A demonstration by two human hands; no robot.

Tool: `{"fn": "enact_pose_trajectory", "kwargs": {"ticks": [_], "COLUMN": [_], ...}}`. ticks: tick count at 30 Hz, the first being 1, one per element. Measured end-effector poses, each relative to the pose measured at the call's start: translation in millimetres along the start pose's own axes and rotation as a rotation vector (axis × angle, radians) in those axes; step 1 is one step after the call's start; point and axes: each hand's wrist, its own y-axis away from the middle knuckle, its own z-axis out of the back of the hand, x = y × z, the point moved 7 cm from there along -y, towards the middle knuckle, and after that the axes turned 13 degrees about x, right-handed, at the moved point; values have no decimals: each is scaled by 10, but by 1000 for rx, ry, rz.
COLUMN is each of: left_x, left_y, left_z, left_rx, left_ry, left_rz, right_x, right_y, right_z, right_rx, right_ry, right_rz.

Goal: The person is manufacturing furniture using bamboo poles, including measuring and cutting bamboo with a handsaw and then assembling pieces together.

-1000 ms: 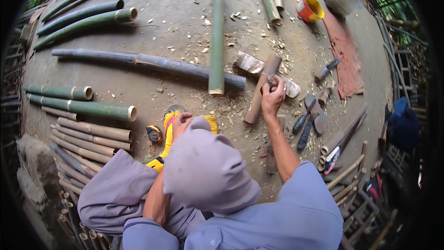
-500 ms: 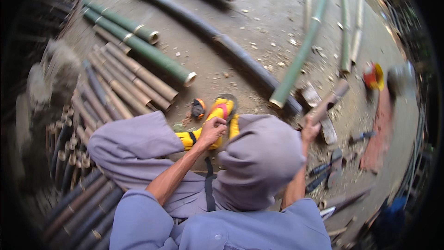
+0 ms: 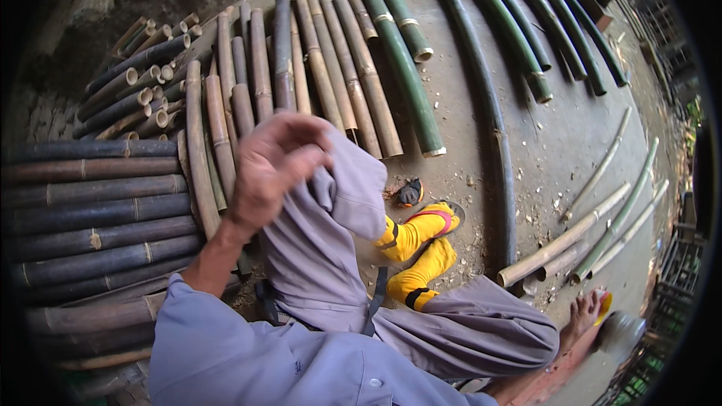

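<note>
The left hand (image 3: 271,165), loosely open and seemingly empty, hovers above the bent knee (image 3: 357,180). Beside it, brown bamboo lengths (image 3: 366,68) lie toward the floor's (image 3: 594,143) left edge, parallel, probably for easy picking; the right hand's (image 3: 582,319) grip I cannot tell.

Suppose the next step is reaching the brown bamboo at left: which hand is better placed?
Probably the left hand: it looks empty and close to the brown bamboo poles, while the right hand is beyond the bent right knee.
</note>
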Motion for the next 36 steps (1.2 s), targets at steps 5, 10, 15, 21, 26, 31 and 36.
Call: {"fn": "enact_pose_trajectory", "kwargs": {"ticks": [5, 10, 15, 21, 26, 31, 36], "left_x": [550, 2338, 2553, 2805, 2910, 3307, 3305], "left_y": [457, 1304, 1053, 862, 1031, 1429, 1823], "left_z": [1263, 1403, 1129, 829, 459, 398, 657], "left_rx": [-441, -404, -506, -497, -705, -686, -717], "left_ry": [-28, -455, -645, -536, -349, -129, -112], "left_rz": [168, 863, 745, 758, 833, 913, 882], "right_x": [1363, 2168, 1755, 1308, 1244, 1130, 1076], "right_y": [46, 434, 526, 572, 560, 558, 542], "right_z": [-220, -1272, -2104, -2520, -2505, -2477, -2453], "right_rx": [231, 466, 661, 774, 756, 805, 797], "right_ry": [260, 556, 661, 973, 986, 943, 986], "right_rz": [171, 319, 326, 139, 96, 90, 76]}}
